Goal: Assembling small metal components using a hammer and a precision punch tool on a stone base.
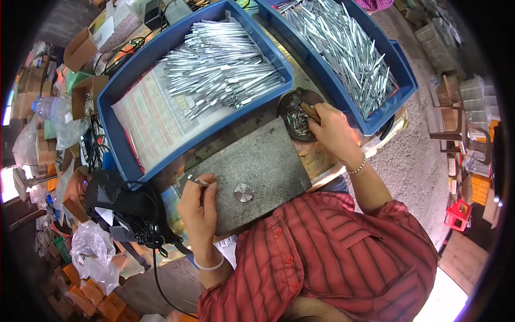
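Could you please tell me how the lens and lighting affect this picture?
In the head view, the fisheye lens bends the edges of the blue tray and leaves a black border; in the same view, the metal strips gleam with highlights, a bright patch at lower right is washed out, and clutter towards the border looks softer than the left hand.

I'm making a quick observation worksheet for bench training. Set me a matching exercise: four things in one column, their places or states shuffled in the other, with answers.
Things
1. Left hand
2. Right hand
3. Round metal disc
4. Pale sheet

Places or states
A. Lying on the grey slab
B. Partly under metal strips in a blue tray
C. Pinching a small shiny piece
D. Holding a brownish object at the dark bowl

Pairs: 1-C, 2-D, 3-A, 4-B
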